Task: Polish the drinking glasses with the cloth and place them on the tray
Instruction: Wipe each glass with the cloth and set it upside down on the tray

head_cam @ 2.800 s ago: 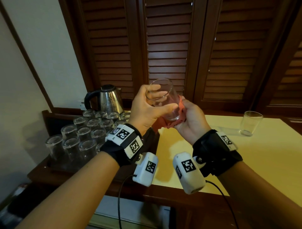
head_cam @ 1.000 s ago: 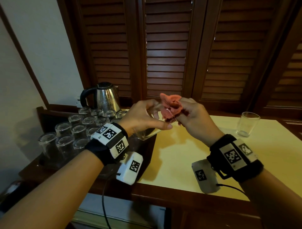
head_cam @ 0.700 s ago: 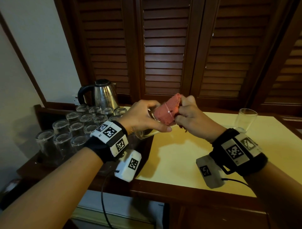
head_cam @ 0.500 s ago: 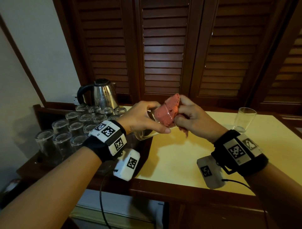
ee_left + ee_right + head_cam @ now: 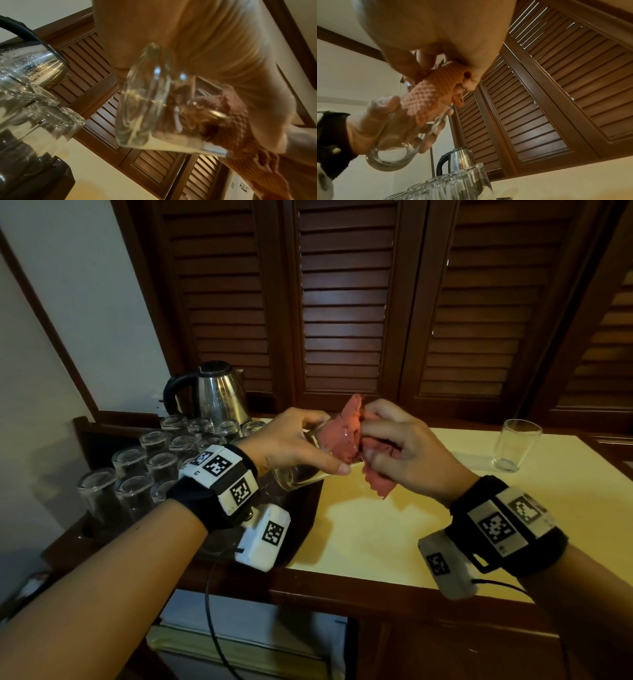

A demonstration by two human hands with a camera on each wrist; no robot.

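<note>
My left hand (image 5: 301, 446) grips a clear drinking glass (image 5: 308, 470) on its side, mouth turned to the right, above the gap between tray and table. My right hand (image 5: 387, 450) pinches a pink knitted cloth (image 5: 346, 440) and has it stuffed into the glass mouth. The left wrist view shows the glass (image 5: 150, 108) base-on with the cloth (image 5: 228, 117) inside it. From the right wrist, the cloth (image 5: 429, 104) enters the rim of the glass (image 5: 393, 155) held by the left hand's fingers (image 5: 426, 143). A dark tray (image 5: 305, 508) at left carries several upturned glasses (image 5: 137, 474).
A steel kettle (image 5: 215, 395) stands behind the tray. One upright glass (image 5: 517, 443) stands alone at the far right of the yellow tabletop (image 5: 376, 529). Dark wooden louvred shutters (image 5: 342, 302) close off the back. The table's wooden front edge (image 5: 342, 587) runs below my wrists.
The glass came down from an upright hold to lie on its side. My right hand lifted the cloth from under it and pushed it into the mouth, where it has kept working.
</note>
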